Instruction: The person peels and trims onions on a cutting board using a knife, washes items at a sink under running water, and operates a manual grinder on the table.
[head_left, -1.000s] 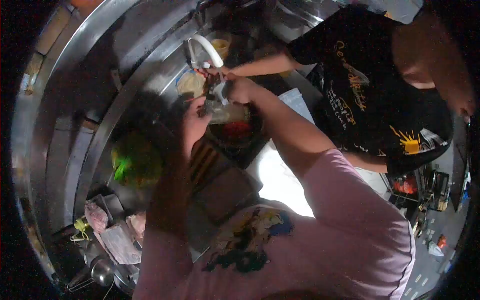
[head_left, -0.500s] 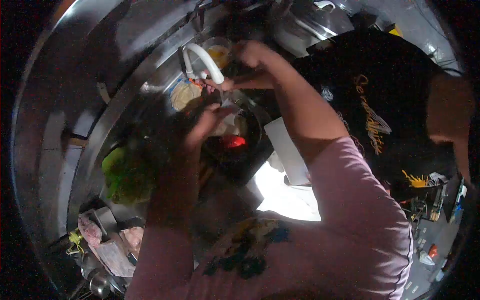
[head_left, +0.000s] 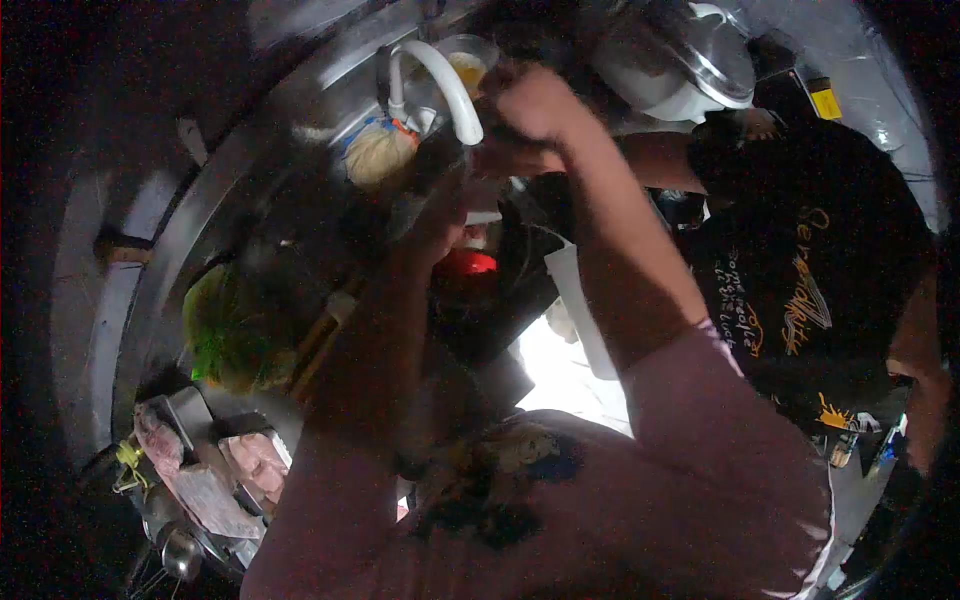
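Observation:
Above the sink, my right hand [head_left: 535, 105] is raised just right of the white curved faucet [head_left: 440, 75], its fingers curled; anything inside them is hidden. My left hand [head_left: 450, 220] reaches beneath the spout, dark and blurred, so its fingers cannot be made out. Just below it in the sink lies a bright red object [head_left: 465, 262]. A co-worker's forearm [head_left: 660, 160] extends in from the right, and its far end is hidden behind my right arm. A round pale bundle [head_left: 380, 155] with blue and orange edging sits left of the faucet.
Behind the faucet is a clear bowl [head_left: 467, 70] with yellow contents. A lidded pot [head_left: 690, 65] stands at the back right, near a co-worker in a black shirt [head_left: 830, 230]. Leafy greens [head_left: 225, 325] and a tray of pale pink meat [head_left: 258, 465] are at left.
The view has shifted. My right hand has moved right of the faucet, and my left hand has risen closer beneath the spout. The co-worker's hand no longer shows under the spout.

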